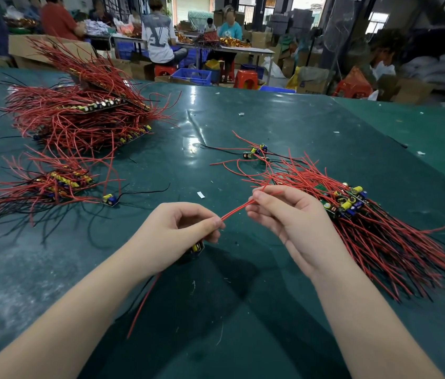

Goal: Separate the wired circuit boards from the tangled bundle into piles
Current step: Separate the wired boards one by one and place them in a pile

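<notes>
While left hand (177, 236) grips small circuit board (197, 247), right hand (284, 214) fingers pinch thin glossy red wire (236, 210).

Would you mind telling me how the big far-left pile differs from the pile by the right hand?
The far-left pile is taller, with long strips of boards stacked in layers; the right pile lies low and holds small single boards. The far-left pile's wires bristle out in all directions, while the right pile's wires mostly sweep one way, toward the near right. Neither hand touches the far-left pile; the right hand hovers next to the right pile. Both have mostly red wires.
</notes>
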Tool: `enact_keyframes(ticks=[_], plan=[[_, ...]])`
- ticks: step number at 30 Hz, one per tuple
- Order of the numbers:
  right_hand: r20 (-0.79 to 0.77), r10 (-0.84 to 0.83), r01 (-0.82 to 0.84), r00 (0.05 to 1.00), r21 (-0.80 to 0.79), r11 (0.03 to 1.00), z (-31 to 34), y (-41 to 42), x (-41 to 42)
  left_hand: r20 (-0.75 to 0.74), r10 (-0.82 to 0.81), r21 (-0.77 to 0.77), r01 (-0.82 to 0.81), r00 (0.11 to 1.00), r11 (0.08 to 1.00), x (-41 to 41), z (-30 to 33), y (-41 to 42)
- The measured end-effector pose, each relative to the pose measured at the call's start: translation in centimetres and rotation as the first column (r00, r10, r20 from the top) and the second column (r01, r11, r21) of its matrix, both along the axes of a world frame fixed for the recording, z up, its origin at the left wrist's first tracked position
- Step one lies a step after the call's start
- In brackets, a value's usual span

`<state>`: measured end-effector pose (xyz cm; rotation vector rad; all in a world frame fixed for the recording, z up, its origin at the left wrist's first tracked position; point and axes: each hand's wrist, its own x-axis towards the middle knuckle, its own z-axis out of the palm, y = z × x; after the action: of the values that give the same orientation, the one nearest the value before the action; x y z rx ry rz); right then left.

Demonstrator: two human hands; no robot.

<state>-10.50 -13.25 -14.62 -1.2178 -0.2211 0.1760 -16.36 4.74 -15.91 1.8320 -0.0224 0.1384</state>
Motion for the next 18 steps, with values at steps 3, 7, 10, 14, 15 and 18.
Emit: enact_keyframes(ticks=[3,7,10,14,15,18], plan=[[-0.090,-0.002,0.007,0.996,0.054,0.999,0.10,-0.14,0.18,0.002,0.001,-0.012,-0.001,1.000,1.000,-0.04,0.04,0.00],[-0.194,0.007,0.014,0.981,0.106,0.994,0.14,-0.42,0.33,0.018,0.020,0.055,-0.021,1.000,0.998,-0.04,-0.10,0.21],[-0.213,0.000,0.022,0.977,0.103,0.994,0.12,-0.48,0.44,0.039,0.045,0.079,-0.048,0.998,0.996,0.01,-0.16,0.33],[-0.212,0.009,0.012,0.977,0.098,0.995,0.18,-0.56,0.50,0.052,0.066,0.100,-0.071,0.996,0.993,0.03,-0.14,0.52],[-0.213,0.011,0.011,0.977,0.102,0.995,0.19,-0.63,0.54,0.056,0.070,0.105,-0.075,0.996,0.992,0.02,-0.11,0.59],[-0.212,0.022,-0.003,0.977,0.085,0.996,0.29,-0.79,0.58,0.074,0.080,0.109,-0.088,0.994,0.990,-0.08,0.05,0.78]])
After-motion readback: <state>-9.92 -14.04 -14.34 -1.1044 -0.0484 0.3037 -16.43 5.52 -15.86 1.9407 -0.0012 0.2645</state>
